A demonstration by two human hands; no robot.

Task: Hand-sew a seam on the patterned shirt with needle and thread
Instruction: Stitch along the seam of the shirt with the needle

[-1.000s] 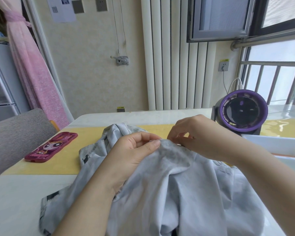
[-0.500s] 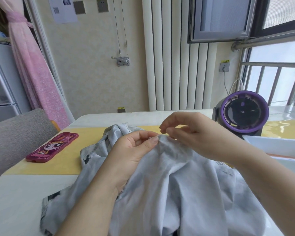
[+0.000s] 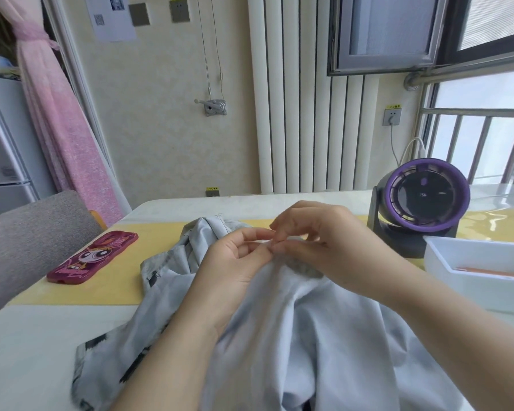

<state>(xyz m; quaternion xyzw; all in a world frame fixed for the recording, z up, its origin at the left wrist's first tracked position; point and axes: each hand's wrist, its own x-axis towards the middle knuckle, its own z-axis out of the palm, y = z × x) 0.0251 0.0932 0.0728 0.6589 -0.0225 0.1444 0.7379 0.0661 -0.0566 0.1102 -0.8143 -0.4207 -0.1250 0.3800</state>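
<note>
White table (image 3: 27, 351) with a yellow mat (image 3: 116, 280) across it, patterned shirt (image 3: 309, 336) heaped in the middle under both hands. Left hand (image 3: 235, 262) pinches a raised fold of it between thumb and fingers, at the heap's peak. Right hand (image 3: 324, 241) is curled, fingertips meeting the left's at that same spot. Honestly can't tell if it's pinching a needle or just cloth, too small. Pink phone (image 3: 94, 256) lies left of the shirt, purple fan (image 3: 422, 203) and white tray (image 3: 472, 280) to the right.
</note>
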